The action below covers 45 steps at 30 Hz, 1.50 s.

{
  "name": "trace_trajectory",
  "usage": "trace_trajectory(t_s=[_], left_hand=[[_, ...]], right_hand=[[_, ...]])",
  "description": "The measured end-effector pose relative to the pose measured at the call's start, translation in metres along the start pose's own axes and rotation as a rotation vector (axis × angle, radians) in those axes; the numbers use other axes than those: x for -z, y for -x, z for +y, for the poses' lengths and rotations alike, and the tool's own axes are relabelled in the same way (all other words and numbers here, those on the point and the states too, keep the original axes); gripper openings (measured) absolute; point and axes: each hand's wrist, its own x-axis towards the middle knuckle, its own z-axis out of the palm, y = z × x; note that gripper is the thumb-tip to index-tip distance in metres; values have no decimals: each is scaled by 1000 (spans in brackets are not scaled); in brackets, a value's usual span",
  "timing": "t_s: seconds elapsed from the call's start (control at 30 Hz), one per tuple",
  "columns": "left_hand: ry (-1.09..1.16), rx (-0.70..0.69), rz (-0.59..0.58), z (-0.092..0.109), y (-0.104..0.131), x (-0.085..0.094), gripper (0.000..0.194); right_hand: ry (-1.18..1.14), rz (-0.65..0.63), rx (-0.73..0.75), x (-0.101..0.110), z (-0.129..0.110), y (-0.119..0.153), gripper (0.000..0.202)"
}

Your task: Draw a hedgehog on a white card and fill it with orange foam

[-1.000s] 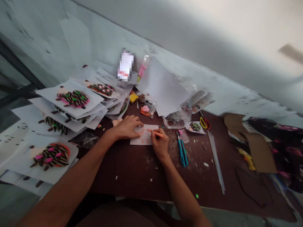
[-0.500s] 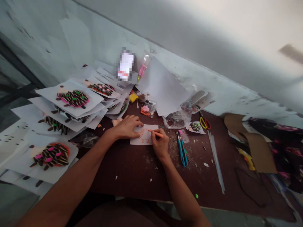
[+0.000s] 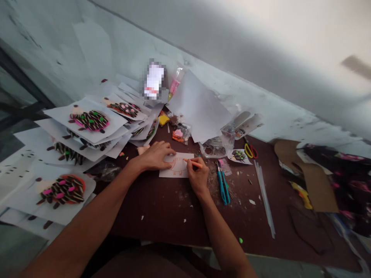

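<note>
A: Why is the left hand point(image 3: 158, 155) spread out like that?

B: It lies palm down, fingers loosely apart, over the left part of the paper point(image 3: 182, 170). It grips nothing; I'd say it presses there to stop the sheet sliding on the counter point(image 3: 162, 216).

A: And the right hand point(image 3: 198, 173)?

B: That one is closed in a writing grip on an orange pen point(image 3: 196, 164), thumb and fingers low down, the back end jutting out to the right. Holding it so near the point probably gives finer control over small strokes.

A: Where's the point?

B: By the upper right of the orange outline point(image 3: 177, 163) on the paper. Whether it touches, I can't tell.

A: So the paper sits where, exactly?

B: Flat on the counter, between the two hands, which likely suits both of them.

A: What about the blue cutters point(image 3: 223, 187)?

B: They lie to the right of the right hand, apart from it, handles toward the near edge. That should make them easy to pick up. The scissors point(image 3: 251, 150) lie farther back.

A: And the pile of sheets point(image 3: 115, 124)?

B: Overlapping at the left, with hedgehog pictures point(image 3: 90, 120) facing up, perhaps kept aside to leave working room.
</note>
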Motion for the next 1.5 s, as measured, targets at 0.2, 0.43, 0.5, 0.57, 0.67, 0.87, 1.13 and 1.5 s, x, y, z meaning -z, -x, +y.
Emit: trace_trajectory(t_s=[0.2,0.43,0.5,0.57,0.67,0.87,1.13,1.5], left_hand=[[-3,-10,1,-1,-1,-1,43],[10,0,-13,-2,-1,-1,44],[14,-11,-4,-2,-1,-1,43],[14,-21,2,-3,-1,-2,43],[16,-28,4,-4,-1,-3,43],[11,-14,3,-3,-1,-2,44],[9,-13,-3,-3,-1,-1,43],[8,-14,7,-3,-1,-2,42]], right_hand=[[-4,-27,-3,-1,1,0,27],[23,-33,-1,1,-2,0,27],[30,-25,2,1,-3,0,26],[44,-17,-2,1,-4,0,26],[43,-27,-8,2,-3,1,28],[48,9,-2,3,1,-1,26],[87,10,2,3,5,-1,26],[87,7,-5,5,2,-1,24]])
